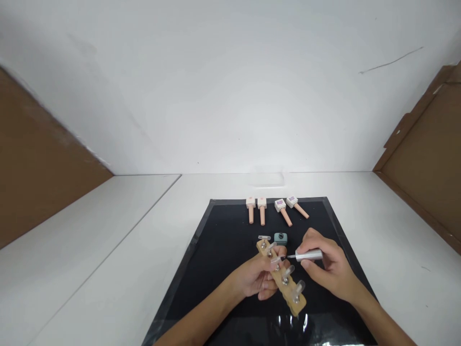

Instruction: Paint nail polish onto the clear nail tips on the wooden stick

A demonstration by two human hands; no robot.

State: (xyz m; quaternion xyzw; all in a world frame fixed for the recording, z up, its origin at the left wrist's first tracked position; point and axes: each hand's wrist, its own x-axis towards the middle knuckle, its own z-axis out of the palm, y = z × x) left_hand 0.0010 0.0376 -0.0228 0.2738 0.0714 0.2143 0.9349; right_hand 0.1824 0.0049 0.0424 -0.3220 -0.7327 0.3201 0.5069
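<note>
My left hand (260,275) grips a yellowish wooden strip (288,291) that carries several clear nail tips on small metal posts. The strip slants from upper left to lower right. In my right hand (331,266) is a silver-handled brush (309,255), pinched between thumb and fingers. Its dark tip points left and is close to the middle nail tip (276,260); whether they touch is too small to tell. Just behind the strip stands an uncapped teal bottle (281,238).
Two white bottles with peach caps (251,209) lie side by side at the back of the black mat (223,230), with two more (283,212) to their right. Behind the mat is a clear tray (268,180). Brown cardboard panels (39,158) flank the white table.
</note>
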